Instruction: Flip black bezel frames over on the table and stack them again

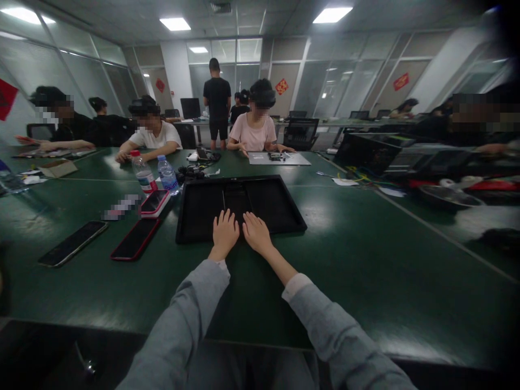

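Observation:
A wide black rectangular frame or shallow tray [276, 206], with a raised rim and a dark strip down its middle, lies flat on the green table in front of me. My left hand [226, 233] rests palm down over its near edge, fingers stretched forward and slightly spread. Beside it, my right hand [257, 232] lies flat over the same edge, its fingers outstretched and close together. A narrow gap separates the two hands. Neither hand holds anything.
To the left lie a dark phone [75, 244], a red-edged phone [136, 239] and a pink-rimmed white device [155, 202]. Two bottles, one red-capped [143, 170] and one blue-capped [168, 176], stand behind. Across the table [345, 271], a person works at a grey board [260, 159].

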The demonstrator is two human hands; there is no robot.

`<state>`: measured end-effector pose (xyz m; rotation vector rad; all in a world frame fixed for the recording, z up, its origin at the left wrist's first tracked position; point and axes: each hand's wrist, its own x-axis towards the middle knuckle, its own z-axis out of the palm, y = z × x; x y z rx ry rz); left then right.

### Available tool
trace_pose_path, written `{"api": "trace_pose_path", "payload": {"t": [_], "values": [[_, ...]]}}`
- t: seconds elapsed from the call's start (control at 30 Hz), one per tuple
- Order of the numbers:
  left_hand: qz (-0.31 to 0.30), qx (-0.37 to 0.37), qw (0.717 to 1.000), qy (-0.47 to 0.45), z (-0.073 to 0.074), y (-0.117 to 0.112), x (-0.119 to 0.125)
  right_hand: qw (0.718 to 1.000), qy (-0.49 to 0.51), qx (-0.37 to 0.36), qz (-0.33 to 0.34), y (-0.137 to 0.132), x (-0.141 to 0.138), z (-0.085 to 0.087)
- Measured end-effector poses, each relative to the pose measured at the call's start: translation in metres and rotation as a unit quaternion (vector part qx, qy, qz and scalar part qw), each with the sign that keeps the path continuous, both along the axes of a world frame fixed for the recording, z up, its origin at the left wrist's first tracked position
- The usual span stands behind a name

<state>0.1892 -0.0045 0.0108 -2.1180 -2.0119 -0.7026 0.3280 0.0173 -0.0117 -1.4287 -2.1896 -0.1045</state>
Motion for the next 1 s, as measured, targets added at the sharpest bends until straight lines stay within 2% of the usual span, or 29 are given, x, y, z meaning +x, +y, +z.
{"api": "trace_pose_path", "payload": {"t": [1.0], "values": [[-0.008, 0.012, 1.0, 0.001, -0.0017, 0.0007, -0.0019, 1.0, -0.021, 0.006, -0.02, 0.0015, -0.0006, -0.0007]]}}
